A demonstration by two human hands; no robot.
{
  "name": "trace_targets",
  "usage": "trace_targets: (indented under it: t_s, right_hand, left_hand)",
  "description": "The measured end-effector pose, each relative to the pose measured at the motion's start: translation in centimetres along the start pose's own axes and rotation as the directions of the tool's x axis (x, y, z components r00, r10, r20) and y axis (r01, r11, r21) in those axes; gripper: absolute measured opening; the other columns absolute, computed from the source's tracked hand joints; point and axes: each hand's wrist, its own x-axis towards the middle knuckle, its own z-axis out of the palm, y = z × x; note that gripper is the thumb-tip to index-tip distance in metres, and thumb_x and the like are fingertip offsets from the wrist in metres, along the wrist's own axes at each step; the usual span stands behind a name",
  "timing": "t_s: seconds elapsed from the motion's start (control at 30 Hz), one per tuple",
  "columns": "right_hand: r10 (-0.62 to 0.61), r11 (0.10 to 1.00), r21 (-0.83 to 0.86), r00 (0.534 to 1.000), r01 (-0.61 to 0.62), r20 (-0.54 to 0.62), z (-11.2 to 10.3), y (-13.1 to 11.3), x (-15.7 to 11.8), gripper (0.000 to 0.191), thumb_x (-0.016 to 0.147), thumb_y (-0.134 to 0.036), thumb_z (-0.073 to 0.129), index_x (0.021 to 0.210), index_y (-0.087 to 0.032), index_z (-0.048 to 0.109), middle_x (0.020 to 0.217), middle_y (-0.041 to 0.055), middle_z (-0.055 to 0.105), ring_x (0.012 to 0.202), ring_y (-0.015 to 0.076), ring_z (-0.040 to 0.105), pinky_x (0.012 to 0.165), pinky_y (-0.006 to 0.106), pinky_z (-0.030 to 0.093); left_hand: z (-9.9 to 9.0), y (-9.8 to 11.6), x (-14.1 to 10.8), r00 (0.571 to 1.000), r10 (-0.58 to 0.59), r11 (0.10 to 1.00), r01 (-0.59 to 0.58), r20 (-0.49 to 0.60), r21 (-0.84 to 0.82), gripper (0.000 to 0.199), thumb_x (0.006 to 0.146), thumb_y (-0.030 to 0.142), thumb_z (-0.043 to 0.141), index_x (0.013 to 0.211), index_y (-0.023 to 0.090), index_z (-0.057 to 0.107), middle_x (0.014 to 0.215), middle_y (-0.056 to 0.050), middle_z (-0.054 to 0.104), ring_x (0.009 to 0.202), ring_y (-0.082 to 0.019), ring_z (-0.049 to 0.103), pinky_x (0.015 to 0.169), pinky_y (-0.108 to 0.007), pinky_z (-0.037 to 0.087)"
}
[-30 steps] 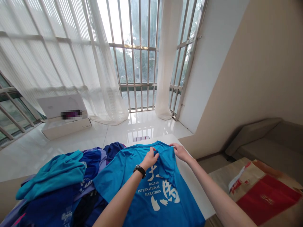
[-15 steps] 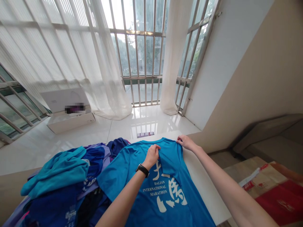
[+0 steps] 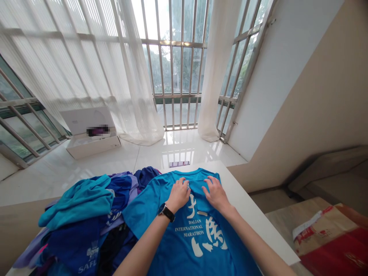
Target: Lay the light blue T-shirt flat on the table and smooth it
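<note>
A blue T-shirt [image 3: 155,205] with white lettering lies spread on a white table [image 3: 270,232], its collar toward the window. My left hand [image 3: 178,193], with a black-banded watch [image 3: 166,212] at the wrist, rests on the upper chest, fingers spread on the fabric. My right hand [image 3: 215,193] touches the shirt near its right shoulder, fingers apart and slightly bent. The right sleeve is not seen spread out beside the body. Left of the shirt sits a heap of clothes, with a teal garment [image 3: 79,201] on top and a dark blue one [image 3: 71,241] below.
An open white box [image 3: 93,145] stands on the glossy white window ledge [image 3: 146,155]. Sheer curtains [image 3: 143,96] hang before the barred window. At the lower right a brown and red paper bag [image 3: 333,239] lies on a lower surface.
My right hand has left the shirt's right shoulder edge and moved left and down onto its chest. My left hand has opened from a pinch and shifted slightly left.
</note>
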Motion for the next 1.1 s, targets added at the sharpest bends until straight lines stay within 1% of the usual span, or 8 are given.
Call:
trace_targets:
  t_s: [0.17,0.27,0.4,0.57,0.67,0.83,0.97,1.1]
  right_hand:
    - [0.128,0.990,-0.058,0.990,-0.125,0.054,3.4,-1.5,-1.6,0.072,0.093,-0.059,0.038,0.150,-0.016,0.038,0.158,0.0170,0.034,0.145,0.0395,0.025,0.116,0.054,0.021]
    - [0.156,0.986,-0.079,0.985,-0.150,0.075,4.3,-0.5,-1.0,0.075,0.092,-0.064,0.035,0.153,-0.021,0.033,0.162,0.0132,0.028,0.148,0.0384,0.018,0.119,0.054,0.012]
    - [0.147,0.987,-0.080,0.984,-0.139,0.104,3.8,1.8,0.9,0.075,0.091,-0.065,0.036,0.153,-0.024,0.031,0.163,0.0104,0.026,0.149,0.0348,0.018,0.120,0.051,0.011]
    - [0.129,0.991,-0.055,0.984,-0.123,0.124,2.7,4.1,2.7,0.075,0.091,-0.068,0.033,0.151,-0.023,0.036,0.161,0.0113,0.030,0.149,0.0341,0.021,0.120,0.051,0.017]
    - [0.105,0.994,-0.033,0.991,-0.103,0.087,2.4,4.0,2.5,0.076,0.093,-0.067,0.025,0.151,-0.019,0.036,0.161,0.0145,0.029,0.150,0.0335,0.018,0.120,0.051,0.017]
    - [-0.002,1.000,0.022,1.000,0.001,0.019,1.8,2.2,0.0,0.072,0.093,-0.063,0.035,0.145,-0.016,0.045,0.157,0.0157,0.037,0.147,0.0334,0.026,0.117,0.049,0.025]
    - [-0.082,0.994,0.075,0.996,0.083,-0.025,0.7,1.0,-3.3,0.058,0.092,-0.060,0.042,0.127,-0.017,0.060,0.141,0.0142,0.054,0.131,0.0283,0.047,0.107,0.039,0.040]
    - [-0.137,0.983,0.124,0.991,0.137,-0.007,-0.1,0.5,-5.2,0.035,0.092,-0.047,0.048,0.107,-0.021,0.067,0.117,0.0106,0.066,0.106,0.0274,0.061,0.089,0.039,0.048]
  left_hand:
    - [1.4,-1.9,-2.7,0.998,-0.051,0.973,0.061,-0.049,0.221,0.055,0.098,0.045,0.042,0.147,0.020,0.043,0.155,-0.014,0.036,0.144,-0.037,0.026,0.116,-0.057,0.020]
    - [2.5,-2.1,-3.3,0.995,-0.047,0.976,0.065,-0.092,0.207,0.057,0.100,0.050,0.035,0.151,0.025,0.038,0.160,-0.009,0.030,0.147,-0.035,0.021,0.119,-0.057,0.013]
    - [2.5,-1.1,-2.2,0.993,-0.100,0.988,0.106,-0.064,0.112,0.060,0.098,0.052,0.038,0.151,0.023,0.038,0.160,-0.011,0.029,0.148,-0.034,0.018,0.120,-0.055,0.012]
    - [-1.6,-1.3,-3.1,0.993,-0.119,0.993,0.119,0.011,-0.011,0.064,0.097,0.047,0.045,0.152,0.015,0.035,0.158,-0.017,0.029,0.149,-0.036,0.015,0.118,-0.055,0.020]
    - [-5.6,-3.2,-6.2,0.994,-0.059,0.996,0.065,-0.094,0.059,0.057,0.094,0.042,0.050,0.144,0.014,0.046,0.155,-0.017,0.035,0.147,-0.036,0.021,0.118,-0.054,0.022]
    - [-11.8,-5.3,-12.3,0.978,-0.106,0.971,0.140,-0.180,0.192,0.038,0.094,0.027,0.050,0.128,0.011,0.059,0.135,-0.018,0.056,0.126,-0.032,0.050,0.105,-0.047,0.041]
    - [-12.9,-4.9,-16.2,0.978,-0.041,0.983,0.076,-0.206,0.166,0.031,0.096,0.029,0.048,0.123,0.019,0.061,0.123,-0.011,0.063,0.117,-0.026,0.056,0.099,-0.041,0.046]
    - [-11.9,-4.8,-17.0,0.981,-0.089,0.963,0.128,-0.170,0.237,0.031,0.094,0.028,0.053,0.122,0.019,0.062,0.127,-0.012,0.062,0.121,-0.029,0.053,0.101,-0.043,0.045]
